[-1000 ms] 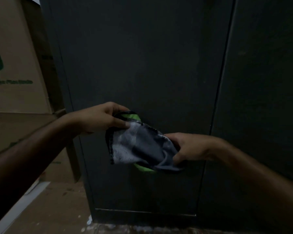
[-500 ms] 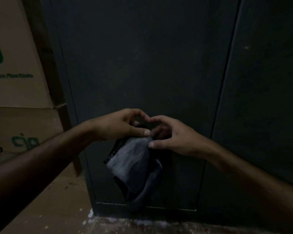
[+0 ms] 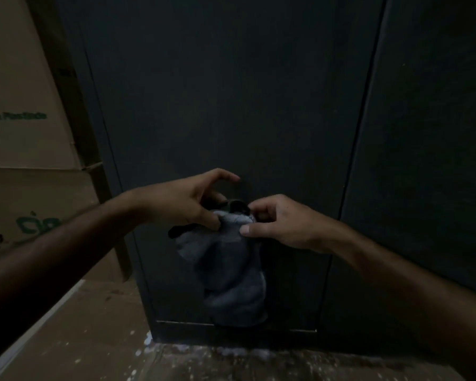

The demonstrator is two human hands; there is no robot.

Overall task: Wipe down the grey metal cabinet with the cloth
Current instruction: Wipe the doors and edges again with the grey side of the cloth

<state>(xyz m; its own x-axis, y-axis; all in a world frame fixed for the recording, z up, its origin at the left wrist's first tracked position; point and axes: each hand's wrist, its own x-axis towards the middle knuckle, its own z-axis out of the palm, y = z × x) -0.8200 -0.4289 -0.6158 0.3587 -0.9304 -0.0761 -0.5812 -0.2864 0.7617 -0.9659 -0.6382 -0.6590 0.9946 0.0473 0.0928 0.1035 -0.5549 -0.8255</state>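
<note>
While hanging in front of the lower door of the grey metal cabinet (image 3: 231, 105), grey cloth (image 3: 226, 270) pinched at its top edge by both hands. Left hand (image 3: 182, 204): thumb and a lower finger clamped on the cloth, index finger raised and curled free. Right hand (image 3: 280, 224): thumb and curled fingers pinching the same edge. Stacked cardboard boxes (image 3: 19, 133) just left of the cabinet, closed, contents hidden. Speckled floor (image 3: 94, 339) below.

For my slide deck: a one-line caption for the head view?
Both hands, left hand and right hand, pinch a grey cloth before the cabinet.
</note>
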